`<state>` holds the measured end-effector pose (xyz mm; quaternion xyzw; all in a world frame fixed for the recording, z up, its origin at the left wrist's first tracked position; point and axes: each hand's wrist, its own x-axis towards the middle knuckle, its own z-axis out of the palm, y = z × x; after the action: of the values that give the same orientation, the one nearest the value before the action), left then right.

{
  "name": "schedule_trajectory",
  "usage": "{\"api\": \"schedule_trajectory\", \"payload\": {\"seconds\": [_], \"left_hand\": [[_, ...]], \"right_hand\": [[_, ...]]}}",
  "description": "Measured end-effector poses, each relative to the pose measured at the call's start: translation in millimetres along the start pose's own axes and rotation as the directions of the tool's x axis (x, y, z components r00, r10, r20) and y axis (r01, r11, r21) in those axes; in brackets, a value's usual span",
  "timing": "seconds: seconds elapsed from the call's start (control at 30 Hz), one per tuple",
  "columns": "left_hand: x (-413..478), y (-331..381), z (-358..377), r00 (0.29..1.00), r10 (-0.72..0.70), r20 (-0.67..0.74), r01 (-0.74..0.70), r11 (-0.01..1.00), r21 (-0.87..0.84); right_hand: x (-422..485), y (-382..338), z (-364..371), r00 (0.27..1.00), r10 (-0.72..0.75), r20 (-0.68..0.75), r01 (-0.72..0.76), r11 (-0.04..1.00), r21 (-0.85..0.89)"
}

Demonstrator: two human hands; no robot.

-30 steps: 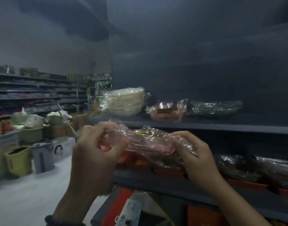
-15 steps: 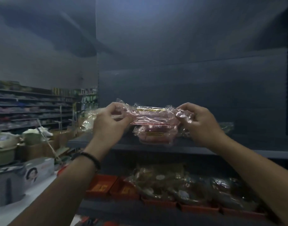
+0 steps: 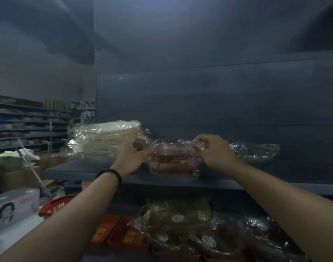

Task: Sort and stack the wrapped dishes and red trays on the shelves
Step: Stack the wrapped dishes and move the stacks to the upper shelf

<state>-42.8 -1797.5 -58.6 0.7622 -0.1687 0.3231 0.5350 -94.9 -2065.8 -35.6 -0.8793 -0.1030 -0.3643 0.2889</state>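
A plastic-wrapped pink dish (image 3: 171,148) with gold bands sits on top of another wrapped pink dish (image 3: 171,166) on the upper shelf (image 3: 82,172). My left hand (image 3: 132,155) pinches the wrap at its left end and my right hand (image 3: 213,151) pinches the wrap at its right end. A wrapped stack of cream plates (image 3: 105,138) stands just left of it. A wrapped clear glass dish (image 3: 256,152) lies to the right. On the lower shelf, red trays (image 3: 122,235) sit beside several wrapped dishes (image 3: 180,222).
The shelf back panel (image 3: 199,101) rises right behind the dishes. At the left are a white box (image 3: 12,207), a red item (image 3: 54,206), cardboard boxes (image 3: 16,176) and far aisle shelving (image 3: 29,125). More wrapped dishes (image 3: 262,237) crowd the lower right.
Both hands have carried the wrapped pink dish up from the lower level and forward, and lowered it onto the pink dish on the upper shelf. The view has risen with it.
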Motion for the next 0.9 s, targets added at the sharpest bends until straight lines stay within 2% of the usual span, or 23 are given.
{"api": "schedule_trajectory", "payload": {"seconds": [0.1, 0.23, 0.4, 0.57, 0.67, 0.73, 0.9], "left_hand": [[1.6, -10.1, 8.3, 1.000, -0.018, 0.010, 0.018, 0.999, -0.043], [-3.6, -20.5, 11.6, 0.999, -0.031, 0.042, 0.031, 1.000, 0.006], [-15.7, -24.9, 14.2, 0.997, 0.019, 0.073, -0.023, 0.998, 0.057], [-23.9, -36.6, 11.7, 0.991, 0.097, 0.095, -0.112, 0.979, 0.168], [-28.8, -34.4, 15.6, 0.993, 0.083, 0.080, -0.102, 0.955, 0.277], [-30.8, -30.6, 16.7, 0.995, 0.052, 0.090, -0.076, 0.956, 0.283], [-38.0, -6.3, 13.0, 0.984, -0.083, 0.158, 0.047, 0.974, 0.222]], "right_hand": [[4.2, 2.9, 3.4, 1.000, 0.017, 0.010, -0.017, 0.998, -0.067], [0.5, 6.7, 1.5, 0.996, 0.031, 0.085, -0.018, 0.988, -0.152], [-9.9, 4.0, -1.5, 0.991, -0.002, 0.137, 0.023, 0.988, -0.154], [-13.6, 13.8, 3.7, 0.971, -0.034, 0.235, 0.095, 0.963, -0.252], [-18.4, 14.8, 7.4, 0.961, -0.038, 0.275, 0.134, 0.932, -0.337], [-20.0, 11.8, 6.3, 0.957, -0.013, 0.289, 0.124, 0.920, -0.371], [-17.1, 5.8, -2.9, 0.926, 0.067, 0.373, 0.045, 0.958, -0.283]]}}
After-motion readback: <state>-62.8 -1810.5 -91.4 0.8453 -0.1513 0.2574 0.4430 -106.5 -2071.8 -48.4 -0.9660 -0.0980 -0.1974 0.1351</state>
